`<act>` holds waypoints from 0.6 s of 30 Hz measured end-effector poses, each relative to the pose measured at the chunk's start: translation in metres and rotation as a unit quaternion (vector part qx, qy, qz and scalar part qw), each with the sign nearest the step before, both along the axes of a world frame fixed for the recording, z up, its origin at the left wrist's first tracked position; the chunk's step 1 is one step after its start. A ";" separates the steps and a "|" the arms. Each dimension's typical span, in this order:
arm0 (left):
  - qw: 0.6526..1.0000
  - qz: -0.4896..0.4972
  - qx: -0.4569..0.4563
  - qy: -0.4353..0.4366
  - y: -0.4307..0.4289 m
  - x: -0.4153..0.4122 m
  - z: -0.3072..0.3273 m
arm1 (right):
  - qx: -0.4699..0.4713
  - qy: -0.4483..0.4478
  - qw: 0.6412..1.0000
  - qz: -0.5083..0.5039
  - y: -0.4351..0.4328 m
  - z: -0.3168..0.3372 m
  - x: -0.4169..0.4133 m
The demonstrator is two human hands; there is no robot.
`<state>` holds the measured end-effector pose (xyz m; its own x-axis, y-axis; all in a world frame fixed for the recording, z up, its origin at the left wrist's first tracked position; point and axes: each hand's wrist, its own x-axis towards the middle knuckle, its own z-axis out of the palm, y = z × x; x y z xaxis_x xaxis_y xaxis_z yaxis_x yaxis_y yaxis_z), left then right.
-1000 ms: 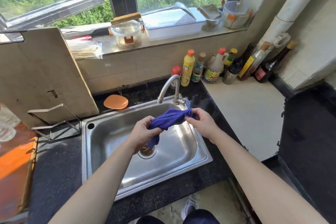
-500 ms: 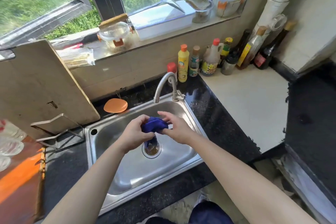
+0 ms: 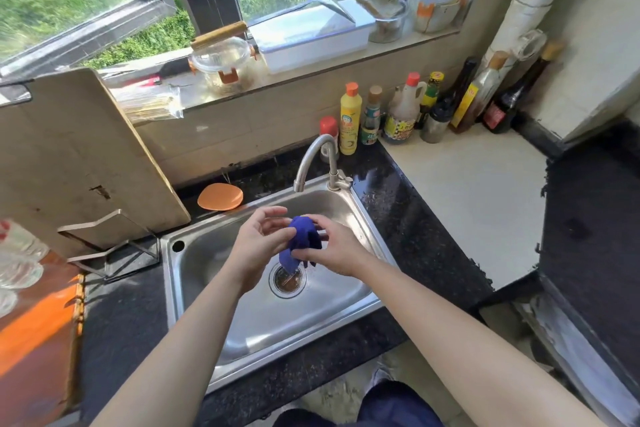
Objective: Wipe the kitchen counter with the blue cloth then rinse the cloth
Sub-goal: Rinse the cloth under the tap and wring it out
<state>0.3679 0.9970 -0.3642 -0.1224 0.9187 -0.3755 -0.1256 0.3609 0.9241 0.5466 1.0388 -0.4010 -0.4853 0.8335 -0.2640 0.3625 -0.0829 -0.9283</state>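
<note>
- Head view, centre: we see the blue cloth (image 3: 302, 242) bunched into a wad between both hands, held above the steel sink (image 3: 249, 329) and directly over the drain strainer (image 3: 288, 280); a tail of the cloth hangs down toward the strainer.
- Head view, left hand (image 3: 259, 240): its thumb and fingers are spread and curled; the lower fingers touch the left side of the cloth, and we cannot tell whether they clamp it.
- Head view, right hand (image 3: 332, 250): it is closed around the right side and underside of the cloth, gripping it.
- Head view, behind the hands: the curved faucet (image 3: 316, 163) stands at the sink's rear rim, its spout opening pointing down just beyond the cloth; we see no stream of water.
- Head view, the desk (image 3: 398, 198): dark speckled stone surrounds the sink; a pale section (image 3: 474, 191) lies to the right.
- Head view, background: a row of bottles (image 3: 408, 107) stands against the wall behind the faucet, an orange disc (image 3: 220, 196) lies behind the sink, and a cutting board (image 3: 69, 156) leans in a wire rack at left.
</note>
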 end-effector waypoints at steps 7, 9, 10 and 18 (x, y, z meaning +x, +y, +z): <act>0.995 -0.047 -0.022 0.083 -0.009 -0.017 -0.012 | -0.052 0.061 0.995 -0.067 0.008 0.002 0.003; 0.981 -0.117 -0.051 0.148 -0.014 -0.019 -0.023 | -0.100 0.114 0.985 -0.085 0.012 0.007 0.004; 0.978 -0.134 -0.059 0.149 -0.014 -0.017 -0.027 | -0.125 0.142 0.978 -0.089 0.013 0.010 0.005; 0.991 -0.126 -0.049 0.017 0.006 0.015 -0.030 | -0.145 0.144 0.976 -0.070 0.019 0.013 0.012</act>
<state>0.3825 1.0029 -0.3942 0.0921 0.8809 -0.4642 0.0112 0.4653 0.8851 0.5586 1.0576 -0.3881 -0.4613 0.8077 -0.3672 0.0559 -0.3866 -0.9205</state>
